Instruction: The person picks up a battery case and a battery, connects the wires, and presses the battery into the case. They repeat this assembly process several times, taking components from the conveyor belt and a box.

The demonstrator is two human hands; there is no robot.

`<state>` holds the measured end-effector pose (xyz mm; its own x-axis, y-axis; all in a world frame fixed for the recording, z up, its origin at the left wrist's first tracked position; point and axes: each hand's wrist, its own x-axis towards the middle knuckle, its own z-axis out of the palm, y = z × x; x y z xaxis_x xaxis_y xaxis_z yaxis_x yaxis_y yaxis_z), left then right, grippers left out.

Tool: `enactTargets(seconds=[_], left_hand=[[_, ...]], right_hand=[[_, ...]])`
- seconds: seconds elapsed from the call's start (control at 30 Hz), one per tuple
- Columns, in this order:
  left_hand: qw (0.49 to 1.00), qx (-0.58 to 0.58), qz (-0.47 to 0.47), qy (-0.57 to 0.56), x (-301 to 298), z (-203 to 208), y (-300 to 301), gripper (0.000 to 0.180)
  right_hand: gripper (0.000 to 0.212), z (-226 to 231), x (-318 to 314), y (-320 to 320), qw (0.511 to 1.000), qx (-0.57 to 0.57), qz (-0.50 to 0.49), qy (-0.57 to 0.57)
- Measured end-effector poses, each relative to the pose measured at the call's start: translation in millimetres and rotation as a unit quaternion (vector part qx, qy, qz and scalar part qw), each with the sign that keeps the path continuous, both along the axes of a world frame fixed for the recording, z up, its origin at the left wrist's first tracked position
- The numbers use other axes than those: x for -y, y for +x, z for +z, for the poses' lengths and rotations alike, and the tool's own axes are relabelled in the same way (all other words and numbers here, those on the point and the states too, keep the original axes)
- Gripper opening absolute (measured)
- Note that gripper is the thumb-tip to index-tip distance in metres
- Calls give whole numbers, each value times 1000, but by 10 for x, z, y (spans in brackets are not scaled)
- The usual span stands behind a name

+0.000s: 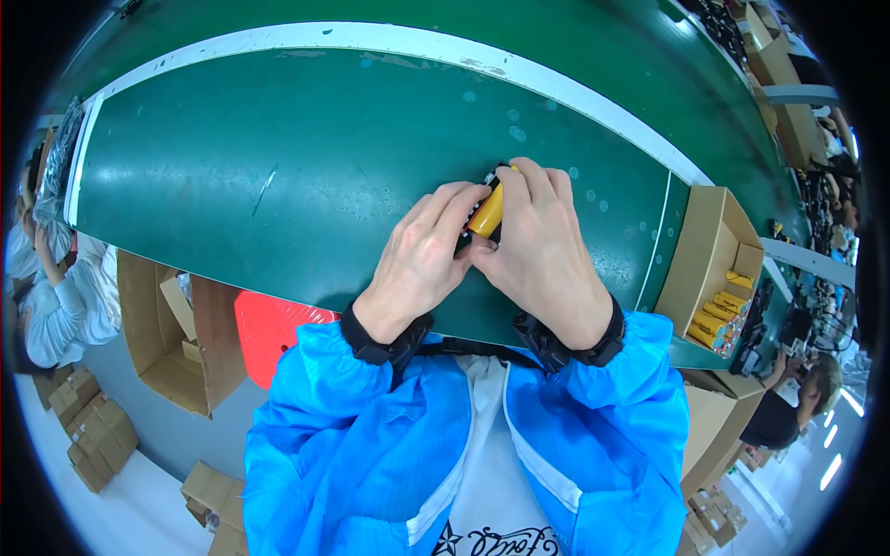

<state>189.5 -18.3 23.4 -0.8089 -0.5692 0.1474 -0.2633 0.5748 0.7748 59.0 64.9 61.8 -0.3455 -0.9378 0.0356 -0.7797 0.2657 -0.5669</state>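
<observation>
Above the green bench, my two hands meet around a small black housing with a yellow cylinder in or against it. My left hand is closed at the left side of the black housing, fingertips on its edge. The yellow cylinder, which looks like a wrapped battery, lies slanted between my hands. My right hand is closed over its right side, with the fingers at the top end and the thumb near the bottom. My fingers hide much of both parts, so I cannot tell how firmly they sit together.
To the right stands an open cardboard box with several yellow cylinders inside. A white strip borders the far side of the green bench. Near the lower left are a red stool and a large open carton. Other people work at both sides.
</observation>
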Motion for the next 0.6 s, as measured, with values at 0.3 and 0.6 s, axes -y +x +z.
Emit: enactTargets(seconds=[0.3, 0.6], left_hand=[[1000, -7, -4, 9, 12, -4, 25, 58], [1000, -2, -21, 8, 0, -16, 37, 61]], right_hand=[[58, -24, 13, 27, 1000, 9, -23, -1], [58, 145, 92, 108, 992, -87, 12, 87]])
